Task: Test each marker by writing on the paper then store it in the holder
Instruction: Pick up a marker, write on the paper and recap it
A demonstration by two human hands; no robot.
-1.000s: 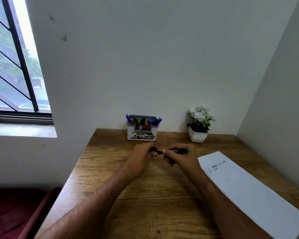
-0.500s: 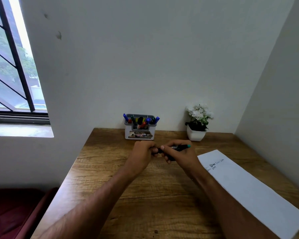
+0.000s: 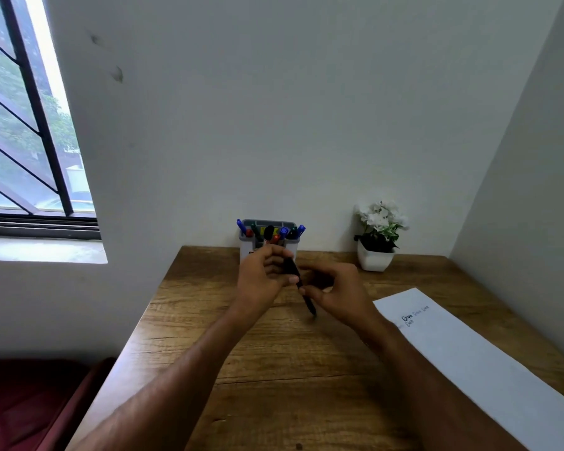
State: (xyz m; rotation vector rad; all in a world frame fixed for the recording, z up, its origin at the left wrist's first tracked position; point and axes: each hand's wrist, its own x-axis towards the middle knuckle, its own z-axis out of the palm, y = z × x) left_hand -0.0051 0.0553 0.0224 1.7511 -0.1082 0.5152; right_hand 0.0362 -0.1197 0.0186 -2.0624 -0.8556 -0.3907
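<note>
The slim black marker (image 3: pixel 298 281) shows no other colour along its visible length. The grey-and-white plastic marker holder (image 3: pixel 245 245) carries a yellow patch inside its back wall, and the caps standing in it are blue, red, dark green and black. The long white sheet of paper (image 3: pixel 489 362) bears a few small words, one in bold black and the others in a fainter green-blue. The warm brown wooden table (image 3: pixel 274 369) has dark streaky grain lines. The small white square pot (image 3: pixel 373 259) holds white flowers over dark green leaves. The walls are plain off-white, the window bars black, and the padded seat (image 3: pixel 23 405) is deep maroon.
</note>
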